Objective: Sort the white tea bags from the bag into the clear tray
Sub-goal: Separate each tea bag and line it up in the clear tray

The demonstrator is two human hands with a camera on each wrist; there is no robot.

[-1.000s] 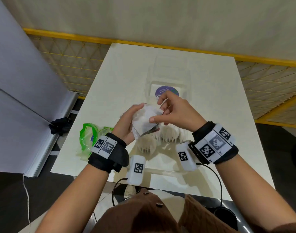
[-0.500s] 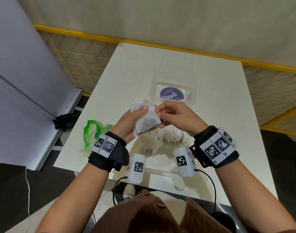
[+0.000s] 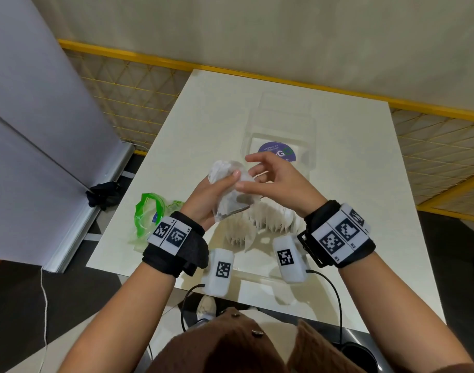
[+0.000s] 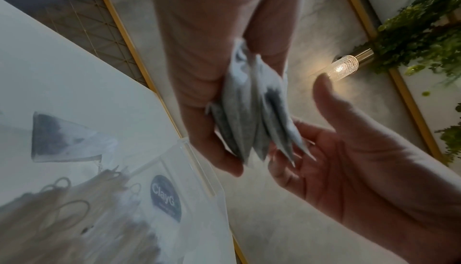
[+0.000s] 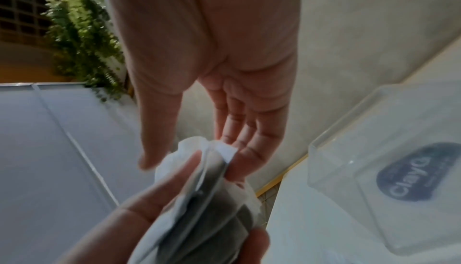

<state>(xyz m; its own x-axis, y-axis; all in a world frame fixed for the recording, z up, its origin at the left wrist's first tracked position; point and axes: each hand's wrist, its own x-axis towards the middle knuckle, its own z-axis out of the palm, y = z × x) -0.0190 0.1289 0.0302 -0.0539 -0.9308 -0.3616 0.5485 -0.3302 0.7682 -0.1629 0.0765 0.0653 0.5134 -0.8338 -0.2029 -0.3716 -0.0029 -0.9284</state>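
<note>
Tea bags (image 3: pixel 230 195) sit bunched in the left hand (image 3: pixel 207 203), thumb clamped over them, while the right hand (image 3: pixel 277 184) hovers alongside, fingers spread, holding nothing.

"ClayG" on round purple sticker (image 4: pixel 165 197), in clear tray (image 4: pixel 199 161)

A lit wall lamp (image 4: pixel 345 67) is glowing beside green foliage (image 4: pixel 424 22), and a black cloth (image 3: pixel 102 193) is lying on the floor left of my counter (image 3: pixel 203 125).
</note>
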